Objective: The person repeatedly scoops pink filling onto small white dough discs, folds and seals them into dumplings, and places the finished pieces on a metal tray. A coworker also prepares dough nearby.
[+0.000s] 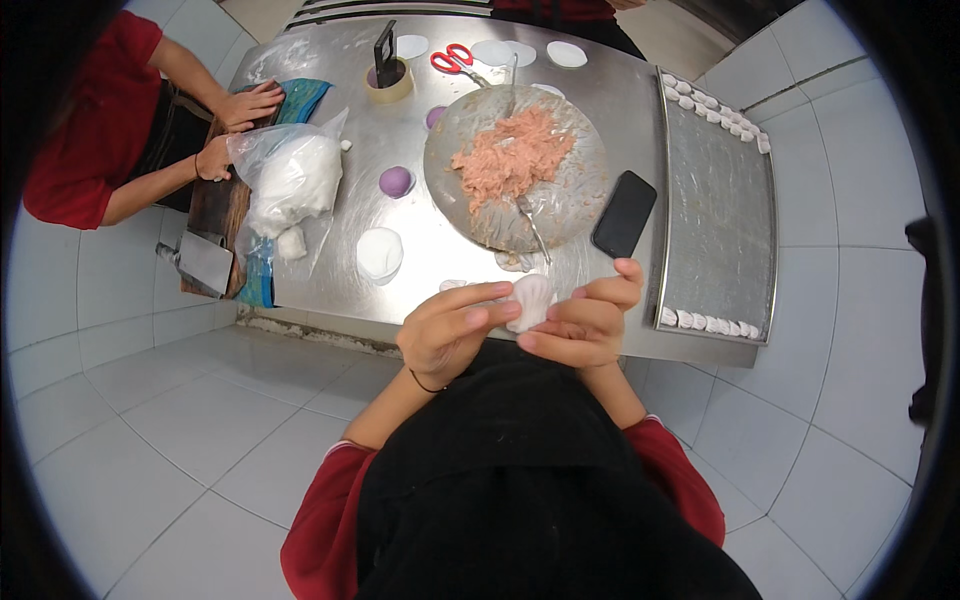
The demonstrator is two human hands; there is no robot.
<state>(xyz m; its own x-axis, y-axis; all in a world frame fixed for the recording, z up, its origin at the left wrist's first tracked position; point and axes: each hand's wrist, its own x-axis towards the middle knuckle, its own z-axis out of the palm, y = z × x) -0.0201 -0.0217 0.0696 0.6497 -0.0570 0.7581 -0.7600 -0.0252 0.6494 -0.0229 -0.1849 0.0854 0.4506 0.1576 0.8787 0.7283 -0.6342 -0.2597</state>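
A white pleated dumpling (532,301) is held up over the table's near edge, between my two hands. The fingertips of my left hand (454,326) press its left side. My right hand (589,319) pinches its lower right side with thumb and fingers. Just beyond stands a wide round metal dish (585,214) of pink minced filling (510,161), with a fork (534,229) resting in it, handle towards me. A stack of round white dough wrappers (379,253) lies left of the dish. Behind my hands, more pale pleated pieces are partly hidden.
On the right, a metal tray (720,217) carries rows of small dumplings at both ends. A black phone (625,214) lies beside it. Purple balls (395,181), red-handled scissors (452,60) and tape (390,82) sit leftward. A co-worker's hands (247,107) rest near bagged dough (296,180) and a cleaver (204,261).
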